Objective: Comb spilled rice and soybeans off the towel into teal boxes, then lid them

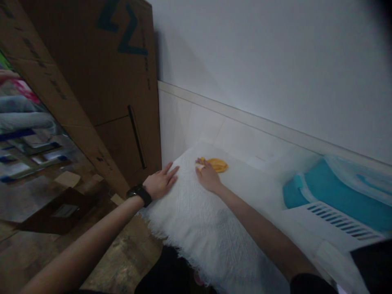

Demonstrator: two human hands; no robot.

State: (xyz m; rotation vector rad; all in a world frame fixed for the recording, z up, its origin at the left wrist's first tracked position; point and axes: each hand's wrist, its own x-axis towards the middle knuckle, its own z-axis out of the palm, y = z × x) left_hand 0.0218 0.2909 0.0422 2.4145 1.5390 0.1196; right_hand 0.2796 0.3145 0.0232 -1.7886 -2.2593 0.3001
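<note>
My left hand (pixel 161 182) lies flat with fingers stretched out on the left edge of a white fringed cloth (pixel 196 220) spread over a surface. A black watch is on that wrist. My right hand (pixel 207 175) rests on the cloth further in, fingers reaching onto a small yellow-orange item (pixel 218 164) at the far end. Whether those fingers grip the item or only touch it is unclear.
A tall cardboard box (pixel 107 81) stands against the white wall at the left. A teal and white appliance (pixel 333 204) under clear plastic sits to the right. Wooden floor with cardboard scraps (pixel 67 179) lies at the lower left.
</note>
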